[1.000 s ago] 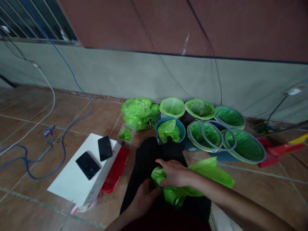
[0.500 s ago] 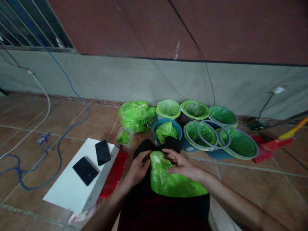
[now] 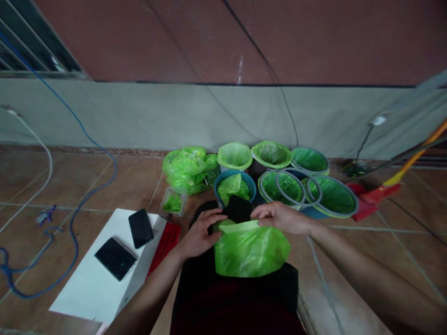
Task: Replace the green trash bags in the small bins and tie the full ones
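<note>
A green plastic bag (image 3: 251, 253) lies spread over my lap, its folded upper edge stretched between both hands. My left hand (image 3: 204, 230) pinches the bag's left corner between thumb and fingers. At the upper right edge, my right hand (image 3: 279, 217) grips the plastic with its fingers curled. Just beyond my knees stands a blue bin (image 3: 253, 191) with a crumpled green bag (image 3: 233, 186) inside. To its left rests a heap of green bags (image 3: 188, 170), with a small clear tub (image 3: 164, 199) of green pieces in front of it.
Several bins lined with green bags, such as this one (image 3: 234, 157), stand along the wall; loose grey rings (image 3: 278, 182) lie across the front ones. Two phones (image 3: 140, 228) rest on a white box (image 3: 87, 279) beside a red basket (image 3: 167, 244). A red dustpan (image 3: 372, 197) sits right; a blue cable (image 3: 75, 223) crosses the floor.
My right hand has moved up and outward, drawing the bag's top edge out into a straight line. My left hand stays at the left corner. The view has shifted slightly to the right.
</note>
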Demonstrator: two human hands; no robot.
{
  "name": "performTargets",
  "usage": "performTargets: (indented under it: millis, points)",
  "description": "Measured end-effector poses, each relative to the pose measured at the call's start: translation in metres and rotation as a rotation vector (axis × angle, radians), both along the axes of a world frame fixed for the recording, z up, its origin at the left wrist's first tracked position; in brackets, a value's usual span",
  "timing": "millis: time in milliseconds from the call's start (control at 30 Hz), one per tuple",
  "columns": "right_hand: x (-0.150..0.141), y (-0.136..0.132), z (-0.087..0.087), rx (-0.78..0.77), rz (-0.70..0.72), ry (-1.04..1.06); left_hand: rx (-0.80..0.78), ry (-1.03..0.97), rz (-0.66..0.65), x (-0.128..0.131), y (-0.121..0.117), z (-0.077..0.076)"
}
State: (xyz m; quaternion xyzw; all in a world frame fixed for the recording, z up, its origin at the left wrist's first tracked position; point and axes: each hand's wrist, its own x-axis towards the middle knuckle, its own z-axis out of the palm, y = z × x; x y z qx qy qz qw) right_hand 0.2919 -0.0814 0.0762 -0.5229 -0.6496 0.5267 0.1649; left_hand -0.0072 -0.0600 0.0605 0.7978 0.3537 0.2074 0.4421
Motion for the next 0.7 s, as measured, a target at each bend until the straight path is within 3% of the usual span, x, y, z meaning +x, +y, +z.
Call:
performTargets:
  millis: [133,267,400,500,600,700]
  points:
    - [0.017,-0.001,-0.013,-0.046,-0.018,0.007,-0.036,-0.048,-0.141,0.010,0.007,0.006]
    - [0.011,-0.006,-0.017,-0.095,-0.027,0.032,-0.102,-0.083,-0.166,0.016,0.009,0.004]
    - [-0.023,-0.011,-0.005,-0.054,0.053,0.097,-0.202,-0.108,-0.134,0.014,0.003,-0.002]
    - [-0.059,-0.013,0.002,0.067,0.050,-0.039,-0.243,-0.100,-0.071,0.011,-0.002,-0.004]
    - [-0.085,-0.014,0.000,0.199,-0.018,-0.194,-0.255,-0.095,-0.024,0.007,-0.005,-0.005]
    - [-0.092,-0.013,-0.006,0.236,-0.004,-0.193,-0.252,-0.139,-0.003,0.004,-0.006,-0.008]
